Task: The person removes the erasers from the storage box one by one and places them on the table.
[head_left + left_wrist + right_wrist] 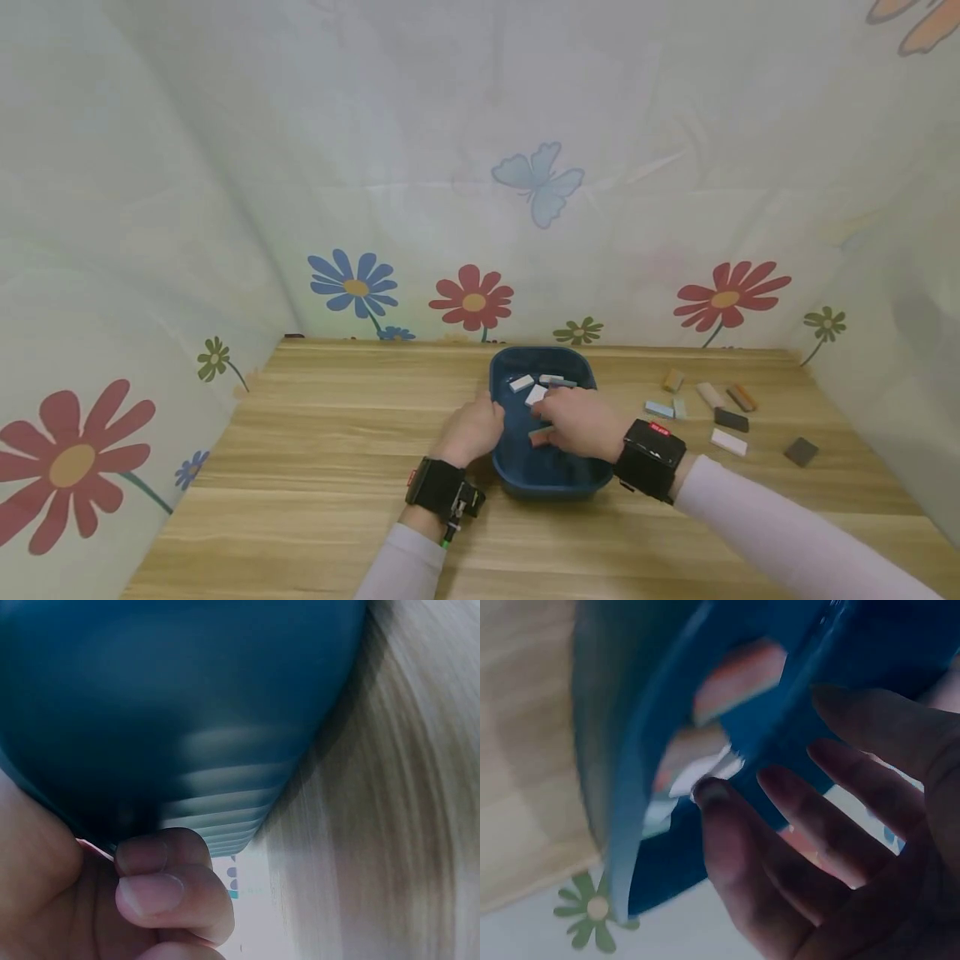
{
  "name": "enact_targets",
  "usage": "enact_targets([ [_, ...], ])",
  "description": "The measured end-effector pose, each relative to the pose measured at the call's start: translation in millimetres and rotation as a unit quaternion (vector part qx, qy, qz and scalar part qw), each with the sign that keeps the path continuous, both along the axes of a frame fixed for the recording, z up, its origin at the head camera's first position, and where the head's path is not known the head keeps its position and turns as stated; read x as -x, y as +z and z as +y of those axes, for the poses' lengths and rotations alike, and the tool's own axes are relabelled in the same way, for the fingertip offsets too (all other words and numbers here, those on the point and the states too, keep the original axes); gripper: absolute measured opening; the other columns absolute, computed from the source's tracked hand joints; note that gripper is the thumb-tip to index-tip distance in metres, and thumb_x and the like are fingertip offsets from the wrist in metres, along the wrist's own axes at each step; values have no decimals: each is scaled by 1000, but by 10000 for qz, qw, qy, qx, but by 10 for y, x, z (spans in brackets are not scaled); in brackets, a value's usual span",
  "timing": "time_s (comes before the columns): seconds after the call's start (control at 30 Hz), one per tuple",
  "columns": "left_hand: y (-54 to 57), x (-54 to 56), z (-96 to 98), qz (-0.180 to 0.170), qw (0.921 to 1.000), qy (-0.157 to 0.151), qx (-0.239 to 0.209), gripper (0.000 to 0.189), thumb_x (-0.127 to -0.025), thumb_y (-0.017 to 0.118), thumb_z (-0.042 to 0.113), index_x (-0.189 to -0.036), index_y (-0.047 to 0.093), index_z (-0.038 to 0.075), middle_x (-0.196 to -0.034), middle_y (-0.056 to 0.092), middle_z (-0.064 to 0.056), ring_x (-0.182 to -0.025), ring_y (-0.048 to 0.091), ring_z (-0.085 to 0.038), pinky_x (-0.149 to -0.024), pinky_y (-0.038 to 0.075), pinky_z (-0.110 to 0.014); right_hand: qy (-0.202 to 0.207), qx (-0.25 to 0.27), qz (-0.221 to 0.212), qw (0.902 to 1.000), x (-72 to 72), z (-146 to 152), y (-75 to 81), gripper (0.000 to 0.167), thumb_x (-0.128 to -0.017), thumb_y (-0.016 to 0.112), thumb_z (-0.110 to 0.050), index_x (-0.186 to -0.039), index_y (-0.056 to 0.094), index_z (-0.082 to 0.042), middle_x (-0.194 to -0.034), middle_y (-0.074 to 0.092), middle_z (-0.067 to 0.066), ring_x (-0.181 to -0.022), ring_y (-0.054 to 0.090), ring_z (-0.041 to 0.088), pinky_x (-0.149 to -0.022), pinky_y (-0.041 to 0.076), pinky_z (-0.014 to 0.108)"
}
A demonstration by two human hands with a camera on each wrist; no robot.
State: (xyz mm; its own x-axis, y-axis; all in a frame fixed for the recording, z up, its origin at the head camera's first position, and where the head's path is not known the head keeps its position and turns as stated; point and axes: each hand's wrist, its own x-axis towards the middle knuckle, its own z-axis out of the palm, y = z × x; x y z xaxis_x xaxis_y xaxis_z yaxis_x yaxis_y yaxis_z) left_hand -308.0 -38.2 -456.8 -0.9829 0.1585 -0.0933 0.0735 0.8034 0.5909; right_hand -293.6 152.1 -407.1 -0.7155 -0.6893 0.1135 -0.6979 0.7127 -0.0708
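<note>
A dark blue plastic bin (555, 483) stands on the wooden table. My left hand (471, 429) grips its left rim, and the left wrist view shows curled fingers (180, 889) against the ribbed outer wall. Inside the bin reaches my right hand (585, 421), its fingers spread and loosely bent with nothing between them. One fingertip overlaps a white block (697, 772) in the right wrist view. A reddish block (742, 679) lies apart from the fingers. Toward the bin's far end are several small rectangular blocks, among them a white one (521, 383).
To the right of the bin, several loose blocks lie on the table, including a light blue one (659, 409), a white one (729, 442), a black one (731, 419) and a dark square piece (801, 452). A flowered curtain (405, 208) hangs behind the table.
</note>
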Motion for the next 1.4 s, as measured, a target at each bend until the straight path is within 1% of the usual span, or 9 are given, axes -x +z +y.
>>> enact_targets([
  [0.03,-6,2,6,-23,10000,-11,-12,47,-104,36,28,-139,44,-3,-88,61,-13,-66,56,-23,-59,44,-37,71,10,-137,9999,-9,-18,-15,14,-81,80,-21,-91,74,-12,-76,61,-2,-66,53,11,-55,47,30],
  [0.13,-21,5,15,-26,9999,-76,-97,47,-104,36,27,-138,44,-3,-80,58,-10,-61,54,-22,-55,42,-36,265,62,-553,9981,-26,-47,-54,7,-81,75,-3,-86,74,-8,-72,63,-2,-63,54,9,-56,47,30],
  [0.23,-29,5,15,-4,9998,-87,-158,45,-104,36,26,-136,45,-3,-76,55,-8,-59,53,-22,-53,41,-35,481,99,-865,9950,-18,-53,-95,16,-79,67,10,-82,70,-6,-65,54,-7,-57,46,6,-54,42,27],
  [0.33,-23,9,7,46,9998,-25,-168,43,-103,36,26,-134,47,-3,-76,55,-8,-60,53,-22,-54,41,-35,604,-4,-986,9933,6,-44,-136,25,-74,62,16,-81,65,-8,-62,46,-10,-56,41,5,-53,38,25],
  [0.43,-18,11,1,-15,9998,20,-178,44,-103,36,26,-135,46,-3,-77,56,-9,-61,53,-22,-54,41,-35,561,-133,-992,9934,29,-36,-180,27,-76,62,15,-83,63,-11,-63,46,-10,-56,43,5,-54,38,24],
  [0.57,-18,1,-2,-72,9998,-7,-178,46,-104,36,26,-137,45,-5,-78,56,-10,-61,54,-23,-54,41,-35,446,-242,-937,9943,40,-34,-243,21,-83,63,10,-85,65,-10,-66,47,-6,-59,45,8,-55,39,25],
  [0.73,-27,4,2,-27,9999,-6,-127,47,-104,36,26,-138,44,-5,-83,57,-11,-64,55,-23,-56,42,-36,417,-384,-698,9959,38,-41,-300,14,-87,65,4,-88,68,-10,-71,50,-5,-64,47,10,-58,41,25],
  [1.1,-13,5,5,27,10000,25,-87,46,-103,35,26,-137,44,-4,-88,58,-13,-67,55,-24,-58,43,-37,441,-651,-608,9950,10,-57,-278,10,-88,68,-1,-94,70,-9,-78,57,-1,-71,52,11,-65,47,28],
  [1.4,-22,8,4,-57,9997,27,-221,43,-104,35,26,-133,46,-3,-78,56,-10,-62,55,-23,-53,41,-36,358,-716,-769,9938,-11,-69,-283,9,-90,66,-5,-95,70,-11,-77,57,-2,-69,50,9,-63,46,27],
])
